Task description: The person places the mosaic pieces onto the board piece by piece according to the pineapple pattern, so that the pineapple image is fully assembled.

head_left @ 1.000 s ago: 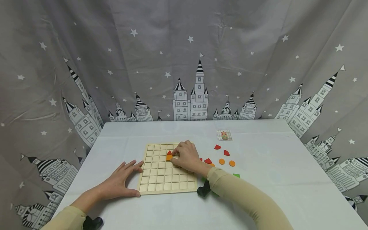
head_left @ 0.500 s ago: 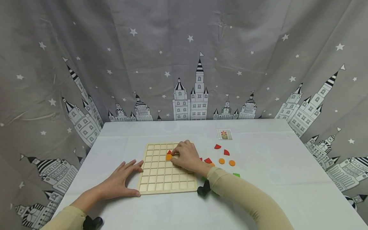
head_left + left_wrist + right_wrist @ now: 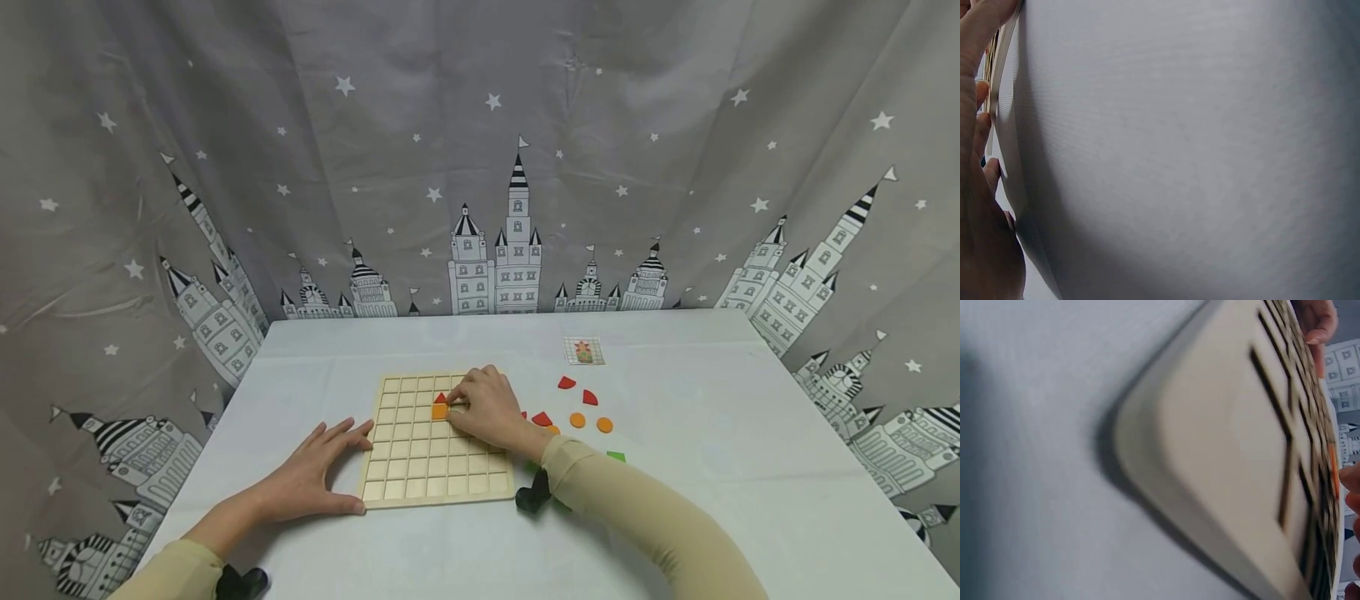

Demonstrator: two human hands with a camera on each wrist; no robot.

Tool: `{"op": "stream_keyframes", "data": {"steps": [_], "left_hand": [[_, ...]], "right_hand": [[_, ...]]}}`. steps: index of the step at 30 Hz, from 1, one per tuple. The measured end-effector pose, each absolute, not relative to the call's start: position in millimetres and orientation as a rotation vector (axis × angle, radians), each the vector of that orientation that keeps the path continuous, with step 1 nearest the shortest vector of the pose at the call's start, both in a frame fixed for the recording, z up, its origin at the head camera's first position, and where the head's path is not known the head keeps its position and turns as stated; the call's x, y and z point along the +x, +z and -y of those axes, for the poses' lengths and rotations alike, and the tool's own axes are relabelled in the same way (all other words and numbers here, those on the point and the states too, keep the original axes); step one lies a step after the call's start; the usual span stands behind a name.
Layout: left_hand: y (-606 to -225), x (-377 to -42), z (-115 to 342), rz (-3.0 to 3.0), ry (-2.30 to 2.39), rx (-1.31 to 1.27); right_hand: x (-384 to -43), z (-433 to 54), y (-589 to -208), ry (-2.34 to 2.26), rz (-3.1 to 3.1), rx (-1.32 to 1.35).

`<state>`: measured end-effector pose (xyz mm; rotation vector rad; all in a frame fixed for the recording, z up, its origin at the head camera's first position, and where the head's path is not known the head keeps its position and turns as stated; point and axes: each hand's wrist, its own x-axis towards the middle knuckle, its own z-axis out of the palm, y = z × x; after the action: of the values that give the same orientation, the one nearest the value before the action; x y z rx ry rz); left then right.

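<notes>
Basically no motion since the earlier head frame: slight drift of the whole view, both hands and the tile same spots on the board.

Head: orange square (image 3: pixel 439 412) sits in the upper part of the gridded board (image 3: pixel 417 467), just below a red triangle (image 3: pixel 441 398). Right hand (image 3: pixel 487 408) is the near one; square lies directly left of its curled fingers, thumb and index a small gap apart at its right edge. Can't tell if pinching or just touching. No long axis, it's square. Left hand (image 3: pixel 311 475) spread loosely, fingers at the board's left edge, gripping nothing. Loose red sectors (image 3: pixel 567 382) and orange discs (image 3: pixel 604 425) right of the board.

Left wrist: mostly white-covered counter (image 3: pixel 1179 137); hand alongside board edge.

Right wrist: near board corner blurred; fingertip right by the orange edge.
</notes>
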<state>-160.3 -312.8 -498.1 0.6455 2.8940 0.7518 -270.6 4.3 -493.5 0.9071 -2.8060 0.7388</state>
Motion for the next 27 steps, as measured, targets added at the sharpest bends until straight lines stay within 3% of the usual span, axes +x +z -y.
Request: {"op": "stream_keyframes", "data": {"steps": [8,27], "left_hand": [[-500,-159,313,-2.893,0.759,0.644],[-502,-160,313,-2.911,0.761,0.659]], "right_hand": [[-276,-36,-482,0.826,2.847,0.839],[-285,-184,-480,0.838,2.98,0.502]]}}
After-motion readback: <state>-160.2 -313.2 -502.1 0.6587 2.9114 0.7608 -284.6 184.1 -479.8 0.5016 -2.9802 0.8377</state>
